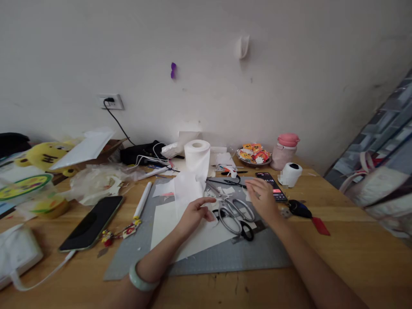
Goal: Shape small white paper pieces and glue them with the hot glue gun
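My left hand point(197, 212) hovers over a white paper sheet point(165, 227), fingers loosely bent and apart, with no object visible in them. Just to its right, grey-handled scissors point(230, 221) lie over scissors with black handles point(247, 231). My right hand point(263, 198) is raised beside the scissors, fingers stretched forward and thumb apart; nothing shows in its grasp. A lit phone point(279, 194) lies right behind that hand, partly covered by it. Paper scraps point(222, 191) are scattered between the hands. A paper towel roll point(197, 161) stands beyond, its loose end hanging forward onto the grey cutting mat point(128, 257).
To the left are a dark phone point(93, 223) on a cable, a white stick point(142, 201) with charms and a yellow plush toy point(48, 156). A snack bowl point(254, 154), pink bottle point(283, 150), white spool-like object point(292, 175) and key fob point(299, 209) sit right.
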`<action>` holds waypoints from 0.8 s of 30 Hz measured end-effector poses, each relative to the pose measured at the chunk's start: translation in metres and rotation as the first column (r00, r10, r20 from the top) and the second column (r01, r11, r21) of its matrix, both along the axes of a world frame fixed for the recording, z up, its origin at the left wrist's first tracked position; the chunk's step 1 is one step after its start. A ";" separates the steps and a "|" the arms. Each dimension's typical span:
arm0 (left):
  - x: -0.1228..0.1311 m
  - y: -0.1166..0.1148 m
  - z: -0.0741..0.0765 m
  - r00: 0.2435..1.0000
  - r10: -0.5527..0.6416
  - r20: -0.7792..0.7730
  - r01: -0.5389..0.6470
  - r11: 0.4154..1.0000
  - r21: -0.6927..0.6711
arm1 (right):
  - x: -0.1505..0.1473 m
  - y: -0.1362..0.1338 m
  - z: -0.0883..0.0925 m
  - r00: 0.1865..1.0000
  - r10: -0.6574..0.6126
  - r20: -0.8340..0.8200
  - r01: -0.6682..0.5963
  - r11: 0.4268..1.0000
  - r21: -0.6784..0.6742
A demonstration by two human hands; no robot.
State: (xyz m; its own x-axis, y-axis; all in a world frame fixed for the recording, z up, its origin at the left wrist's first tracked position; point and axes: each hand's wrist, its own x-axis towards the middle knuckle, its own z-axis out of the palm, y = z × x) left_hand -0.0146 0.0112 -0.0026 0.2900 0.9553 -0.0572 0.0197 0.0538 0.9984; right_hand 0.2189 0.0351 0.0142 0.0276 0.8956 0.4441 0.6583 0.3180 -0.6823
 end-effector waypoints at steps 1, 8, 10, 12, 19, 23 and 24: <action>0.001 -0.001 0.001 1.000 -0.023 0.006 0.023 1.000 0.000 | -0.014 -0.007 0.000 0.996 0.047 -0.080 -0.049 0.999 -0.016; 0.002 -0.006 0.004 0.987 -0.156 0.026 0.154 0.985 0.082 | -0.079 -0.046 -0.019 0.813 0.078 -0.576 -0.239 0.949 -0.208; 0.001 -0.006 0.004 0.986 -0.160 0.036 0.154 0.980 0.124 | -0.081 -0.049 -0.022 0.764 0.063 -0.642 -0.276 0.931 -0.238; 0.000 -0.006 0.005 0.986 -0.162 0.046 0.153 0.976 0.156 | -0.082 -0.049 -0.024 0.723 0.061 -0.688 -0.315 0.916 -0.249; 0.001 -0.008 0.005 0.974 -0.218 0.058 0.205 0.964 0.168 | -0.083 -0.044 -0.020 0.652 0.068 -0.756 -0.374 0.895 -0.242; 0.002 -0.009 0.006 0.963 -0.262 0.055 0.253 0.958 0.138 | -0.080 -0.040 -0.019 0.664 0.087 -0.742 -0.417 0.867 -0.271; 0.002 -0.009 0.005 0.961 -0.272 0.055 0.263 0.956 0.130 | -0.079 -0.039 -0.019 0.673 0.098 -0.733 -0.431 0.858 -0.280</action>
